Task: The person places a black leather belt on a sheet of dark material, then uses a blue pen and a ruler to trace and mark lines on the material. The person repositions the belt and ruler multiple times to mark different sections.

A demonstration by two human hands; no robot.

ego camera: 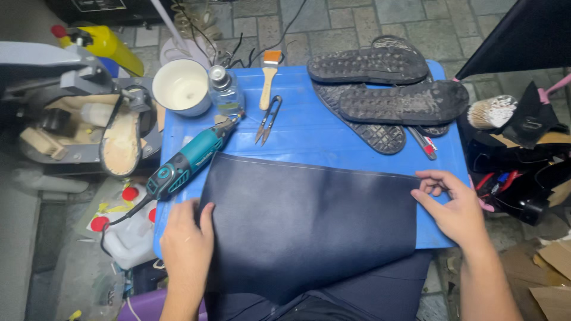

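Note:
A dark navy sheet of leather-like material lies spread over the near half of a blue table and hangs off its front edge. My left hand rests flat on the sheet's left edge. My right hand pinches the sheet's right edge between thumb and fingers.
Behind the sheet lie a teal rotary tool, thread snips, a brush, a small clear bottle, a white cup and several black shoe soles. A shoe on a metal stand sits left; dark clutter crowds the right.

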